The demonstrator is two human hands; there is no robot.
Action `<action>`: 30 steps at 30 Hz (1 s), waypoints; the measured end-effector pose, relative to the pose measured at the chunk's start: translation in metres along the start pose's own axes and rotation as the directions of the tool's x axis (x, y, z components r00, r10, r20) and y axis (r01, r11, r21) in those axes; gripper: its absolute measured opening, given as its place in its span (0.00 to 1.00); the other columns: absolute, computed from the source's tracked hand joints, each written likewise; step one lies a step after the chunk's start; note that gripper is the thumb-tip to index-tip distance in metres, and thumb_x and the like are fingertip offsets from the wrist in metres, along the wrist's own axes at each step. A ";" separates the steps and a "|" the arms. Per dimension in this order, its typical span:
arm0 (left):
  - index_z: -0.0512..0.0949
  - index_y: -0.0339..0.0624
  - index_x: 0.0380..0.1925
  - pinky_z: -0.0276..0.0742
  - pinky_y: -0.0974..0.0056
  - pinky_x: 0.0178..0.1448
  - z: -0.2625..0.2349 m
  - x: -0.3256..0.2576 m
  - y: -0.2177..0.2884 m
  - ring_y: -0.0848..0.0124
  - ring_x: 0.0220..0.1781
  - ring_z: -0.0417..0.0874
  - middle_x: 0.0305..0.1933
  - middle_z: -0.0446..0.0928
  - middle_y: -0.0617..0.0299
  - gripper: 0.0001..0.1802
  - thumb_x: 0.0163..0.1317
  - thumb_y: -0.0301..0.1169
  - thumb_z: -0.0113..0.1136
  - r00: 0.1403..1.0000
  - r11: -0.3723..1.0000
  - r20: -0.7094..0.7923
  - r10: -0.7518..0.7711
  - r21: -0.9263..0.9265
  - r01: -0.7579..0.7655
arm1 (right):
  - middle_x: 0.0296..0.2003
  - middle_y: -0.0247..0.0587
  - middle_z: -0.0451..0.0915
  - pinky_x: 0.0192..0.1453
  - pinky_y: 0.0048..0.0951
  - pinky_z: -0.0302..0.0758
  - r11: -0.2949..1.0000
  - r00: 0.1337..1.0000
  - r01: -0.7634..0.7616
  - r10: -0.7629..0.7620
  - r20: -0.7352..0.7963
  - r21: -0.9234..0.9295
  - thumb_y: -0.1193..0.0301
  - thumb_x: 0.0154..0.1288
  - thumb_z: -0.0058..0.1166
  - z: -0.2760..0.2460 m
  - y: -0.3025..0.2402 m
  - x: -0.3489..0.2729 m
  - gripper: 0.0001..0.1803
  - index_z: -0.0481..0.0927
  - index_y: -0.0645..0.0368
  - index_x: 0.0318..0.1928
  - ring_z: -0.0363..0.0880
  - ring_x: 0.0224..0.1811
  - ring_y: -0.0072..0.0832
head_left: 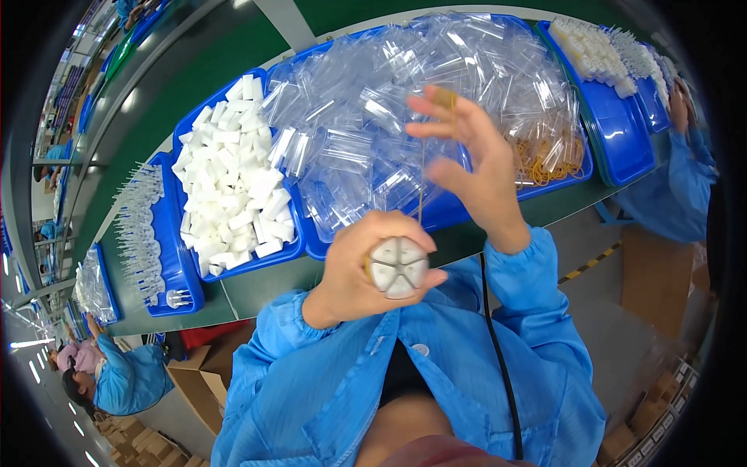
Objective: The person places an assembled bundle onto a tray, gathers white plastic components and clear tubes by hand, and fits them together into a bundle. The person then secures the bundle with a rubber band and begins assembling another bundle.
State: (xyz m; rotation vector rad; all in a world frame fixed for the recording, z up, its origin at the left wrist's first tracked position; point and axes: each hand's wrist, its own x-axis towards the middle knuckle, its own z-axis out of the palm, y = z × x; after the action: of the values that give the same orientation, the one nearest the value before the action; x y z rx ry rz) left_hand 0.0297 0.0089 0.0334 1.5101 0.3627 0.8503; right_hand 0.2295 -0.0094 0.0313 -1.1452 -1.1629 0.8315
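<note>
My left hand point(354, 268) is closed around a round bundle of white-ended, wedge-shaped pieces point(399, 268), with their ends facing up toward me. My right hand point(478, 156) is raised to the right of it, above the clear plastic pieces, with its fingers spread and smeared by motion. A yellowish band point(445, 98) shows at its fingertips. Between the bundle and the right hand runs a thin straight strand point(421, 198); whether it belongs to a rubber band I cannot tell. The sides of the bundle are hidden by the left hand.
Ahead lies a wide blue tray of clear plastic sleeves point(366, 101), with yellow rubber bands point(548, 162) at its right. White foam-like blocks point(233, 179) fill a bin on the left, beside a tray of white spiky parts point(140, 233). A co-worker's blue sleeve point(677, 187) shows at right.
</note>
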 end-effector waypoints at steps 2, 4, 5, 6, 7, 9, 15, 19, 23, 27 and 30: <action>0.76 0.38 0.56 0.79 0.67 0.42 -0.001 0.000 -0.002 0.72 0.39 0.85 0.38 0.83 0.60 0.34 0.47 0.25 0.80 0.988 0.987 -0.144 0.049 0.158 -0.026 | 0.60 0.49 0.78 0.65 0.40 0.73 0.999 0.995 0.051 -0.052 0.083 0.010 0.59 0.54 0.74 -0.004 -0.015 -0.009 0.45 0.67 0.64 0.68 0.79 0.61 0.39; 0.72 0.37 0.62 0.80 0.66 0.41 0.002 0.007 0.007 0.70 0.38 0.86 0.36 0.83 0.59 0.40 0.47 0.25 0.80 0.986 0.947 -0.168 -0.013 0.314 0.066 | 0.58 0.48 0.79 0.62 0.41 0.73 0.953 0.951 0.208 -0.143 0.274 -0.223 0.49 0.47 0.76 -0.003 -0.039 -0.017 0.50 0.70 0.63 0.65 0.81 0.57 0.39; 0.68 0.36 0.68 0.81 0.65 0.40 0.003 0.010 0.009 0.68 0.36 0.86 0.35 0.83 0.58 0.46 0.47 0.26 0.80 0.978 0.875 -0.199 -0.059 0.461 0.147 | 0.56 0.49 0.80 0.61 0.41 0.72 0.837 0.908 0.328 -0.151 0.390 -0.439 0.44 0.45 0.75 0.001 -0.049 -0.018 0.51 0.71 0.63 0.63 0.82 0.54 0.39; 0.64 0.36 0.72 0.81 0.65 0.38 0.006 0.010 0.001 0.64 0.32 0.86 0.32 0.83 0.59 0.51 0.44 0.26 0.79 0.982 0.820 -0.187 0.034 0.567 0.079 | 0.48 0.46 0.82 0.59 0.40 0.71 0.745 0.898 0.407 -0.220 0.382 -0.528 0.39 0.45 0.71 0.011 -0.044 -0.023 0.48 0.74 0.62 0.58 0.82 0.48 0.39; 0.64 0.36 0.72 0.81 0.65 0.38 0.001 0.010 -0.001 0.64 0.32 0.86 0.32 0.83 0.59 0.51 0.44 0.26 0.79 0.983 0.821 -0.179 0.031 0.566 0.077 | 0.48 0.46 0.82 0.59 0.40 0.71 0.745 0.901 0.402 -0.219 0.375 -0.532 0.39 0.45 0.71 0.009 -0.041 -0.024 0.48 0.74 0.62 0.58 0.82 0.48 0.39; 0.67 0.34 0.70 0.81 0.65 0.38 -0.010 0.013 0.003 0.62 0.30 0.84 0.31 0.81 0.56 0.51 0.40 0.24 0.79 0.996 0.732 0.086 0.003 0.679 -0.061 | 0.40 0.41 0.83 0.58 0.41 0.71 0.622 0.904 0.381 -0.094 0.417 -0.685 0.39 0.45 0.70 0.001 -0.036 -0.025 0.43 0.78 0.61 0.50 0.82 0.43 0.37; 0.78 0.36 0.44 0.71 0.73 0.33 -0.027 0.005 0.019 0.81 0.27 0.74 0.29 0.77 0.67 0.22 0.52 0.27 0.78 0.901 0.865 0.077 -0.426 -0.258 0.431 | 0.33 0.27 0.82 0.53 0.34 0.70 0.788 0.665 0.533 -0.164 0.729 -0.309 0.63 0.58 0.63 -0.008 -0.053 -0.054 0.11 0.85 0.51 0.41 0.80 0.39 0.24; 0.77 0.39 0.43 0.74 0.71 0.43 -0.003 0.008 0.032 0.76 0.41 0.79 0.38 0.78 0.62 0.13 0.67 0.36 0.63 0.595 0.319 0.332 -0.732 -0.604 0.730 | 0.34 0.21 0.80 0.48 0.27 0.68 0.507 0.611 0.787 -0.564 0.556 -0.351 0.66 0.56 0.65 0.022 -0.052 -0.043 0.09 0.85 0.50 0.38 0.77 0.41 0.21; 0.74 0.38 0.47 0.78 0.68 0.41 0.009 -0.009 0.007 0.74 0.35 0.80 0.36 0.78 0.61 0.16 0.69 0.38 0.61 0.777 0.523 0.039 -0.628 -0.718 0.459 | 0.45 0.26 0.84 0.47 0.26 0.67 0.815 0.794 0.521 -0.354 0.495 -0.254 0.50 0.48 0.72 -0.006 -0.042 -0.024 0.32 0.84 0.55 0.50 0.77 0.45 0.25; 0.70 0.34 0.58 0.80 0.65 0.34 0.009 0.011 -0.011 0.71 0.27 0.81 0.30 0.79 0.59 0.31 0.61 0.38 0.72 0.945 0.993 -0.304 0.117 0.037 -0.111 | 0.60 0.37 0.80 0.55 0.29 0.66 0.733 0.971 -0.239 0.180 0.158 0.637 0.43 0.44 0.73 0.020 -0.011 -0.040 0.58 0.65 0.64 0.70 0.73 0.51 0.28; 0.64 0.30 0.68 0.79 0.64 0.32 0.002 0.020 -0.008 0.67 0.27 0.83 0.28 0.79 0.58 0.46 0.55 0.39 0.76 0.976 0.876 -0.117 0.185 0.471 -0.110 | 0.62 0.40 0.78 0.57 0.29 0.66 0.928 0.974 -0.161 0.094 0.207 0.336 0.45 0.45 0.75 0.003 -0.005 -0.034 0.61 0.61 0.66 0.73 0.71 0.51 0.29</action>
State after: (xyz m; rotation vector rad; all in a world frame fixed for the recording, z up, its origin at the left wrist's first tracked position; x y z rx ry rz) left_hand 0.0464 0.0226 0.0314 1.9362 0.6067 1.0613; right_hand 0.2180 -0.0419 0.0272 -0.8650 -1.0447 1.2172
